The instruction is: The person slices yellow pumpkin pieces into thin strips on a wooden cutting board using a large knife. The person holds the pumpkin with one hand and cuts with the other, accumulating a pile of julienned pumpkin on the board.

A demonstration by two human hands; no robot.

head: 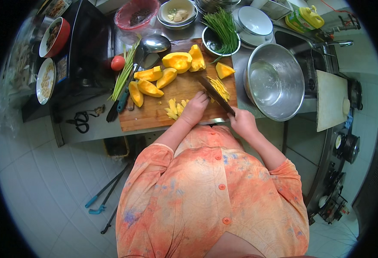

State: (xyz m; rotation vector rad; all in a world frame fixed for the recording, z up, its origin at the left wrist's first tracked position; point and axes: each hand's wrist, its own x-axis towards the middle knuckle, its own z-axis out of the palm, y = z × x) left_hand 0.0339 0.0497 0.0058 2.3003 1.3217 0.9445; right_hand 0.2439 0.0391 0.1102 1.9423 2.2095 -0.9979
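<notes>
My right hand [244, 122] grips the handle of a kitchen knife [215, 94], whose dark blade slants across the wooden cutting board [189, 86]. Close against the blade's left side, my left hand [195, 108] rests with curled fingers; whatever lies under them is hidden. Thin yellow pumpkin strips [219, 88] are heaped just right of the blade. Pumpkin slices [173, 109] lie beside my left wrist. Farther back on the board sit several larger pumpkin wedges [177, 62], with one separate pumpkin chunk [224, 70] near the right edge.
A large steel basin [274, 82] stands right of the board, before the sink [294, 40]. Garlic chives [221, 30] fill a bowl behind. Left are a ladle [156, 43], green stalks [124, 72], a tomato [118, 63] and scissors [79, 122]. Stacked bowls [255, 21] stand at the back.
</notes>
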